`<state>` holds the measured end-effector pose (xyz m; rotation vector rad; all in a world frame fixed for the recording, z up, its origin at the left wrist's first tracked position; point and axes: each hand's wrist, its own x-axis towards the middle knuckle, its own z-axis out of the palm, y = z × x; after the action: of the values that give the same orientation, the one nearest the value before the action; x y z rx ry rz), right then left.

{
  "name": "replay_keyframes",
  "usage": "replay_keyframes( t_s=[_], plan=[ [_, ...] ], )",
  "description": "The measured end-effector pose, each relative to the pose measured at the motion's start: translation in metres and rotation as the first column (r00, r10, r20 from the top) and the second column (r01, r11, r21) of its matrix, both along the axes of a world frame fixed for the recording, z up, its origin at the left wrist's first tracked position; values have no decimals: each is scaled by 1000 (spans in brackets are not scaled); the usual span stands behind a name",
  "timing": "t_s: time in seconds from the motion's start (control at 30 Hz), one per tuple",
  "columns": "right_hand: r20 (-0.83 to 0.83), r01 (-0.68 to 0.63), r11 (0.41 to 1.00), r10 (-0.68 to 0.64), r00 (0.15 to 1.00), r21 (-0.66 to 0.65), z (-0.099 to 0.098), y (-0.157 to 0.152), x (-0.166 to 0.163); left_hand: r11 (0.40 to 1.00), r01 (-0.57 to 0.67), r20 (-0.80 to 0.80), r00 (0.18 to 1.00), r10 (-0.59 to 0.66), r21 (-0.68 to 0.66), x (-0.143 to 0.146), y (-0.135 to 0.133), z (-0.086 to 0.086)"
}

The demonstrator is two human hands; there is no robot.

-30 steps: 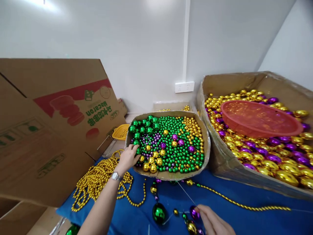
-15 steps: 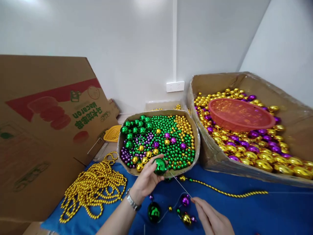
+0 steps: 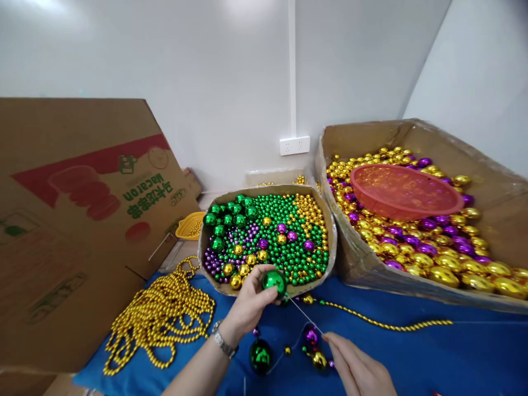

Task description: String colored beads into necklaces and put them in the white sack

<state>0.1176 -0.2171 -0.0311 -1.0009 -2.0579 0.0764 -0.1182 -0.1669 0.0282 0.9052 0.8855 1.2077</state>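
My left hand (image 3: 247,301), a watch on its wrist, pinches a shiny green ball bead (image 3: 274,280) in front of a small cardboard box (image 3: 334,245) of green, gold and purple beads. My right hand (image 3: 355,367) pinches a thin needle (image 3: 304,315) whose tip points up at the green bead. Thread trails from it to a strung row of beads on the blue cloth (image 3: 412,352): a large green ball (image 3: 260,356), a purple one (image 3: 311,334) and a gold one (image 3: 319,359).
A heap of gold bead strands (image 3: 160,316) lies at left. At right a big carton (image 3: 490,181) holds large gold and purple balls and a red plastic basin (image 3: 406,192). A gold strand (image 3: 383,325) runs across the cloth. Flattened cartons (image 3: 82,209) lean at left.
My left hand left the small box with a green ball bead and brought it toward the needle. My right hand stayed low on the cloth, holding the needle.
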Motion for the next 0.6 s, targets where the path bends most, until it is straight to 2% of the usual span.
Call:
replay_keyframes(
  t_s=[0.1, 0.17, 0.3, 0.43, 0.53, 0.6],
  plan=[
    [-16, 14, 1000, -14, 1000, 6, 0, 2, -3, 999, 19, -89, 996, -15, 46, 6, -3, 1],
    [-41, -2, 999, 1, 999, -36, 0, 2, -5, 996, 67, -104, 993, -60, 61, 12, -6, 1],
    [-98, -46, 979, 27, 995, -198, 0, 2, -5, 990, 140, -10, 990, -140, 17, 23, -11, 0],
    [-137, -33, 976, 3, 991, -215, -3, -1, -4, 992, 93, 54, 995, -89, -81, 30, -14, -5],
    [-141, -33, 982, 6, 990, -187, -4, -2, -4, 998, 40, 19, 999, -39, -53, 32, -16, -7],
    [-136, -44, 982, 19, 991, -184, -4, -2, -4, 997, 52, 15, 999, -51, -49, 32, -16, -8]
  ],
)
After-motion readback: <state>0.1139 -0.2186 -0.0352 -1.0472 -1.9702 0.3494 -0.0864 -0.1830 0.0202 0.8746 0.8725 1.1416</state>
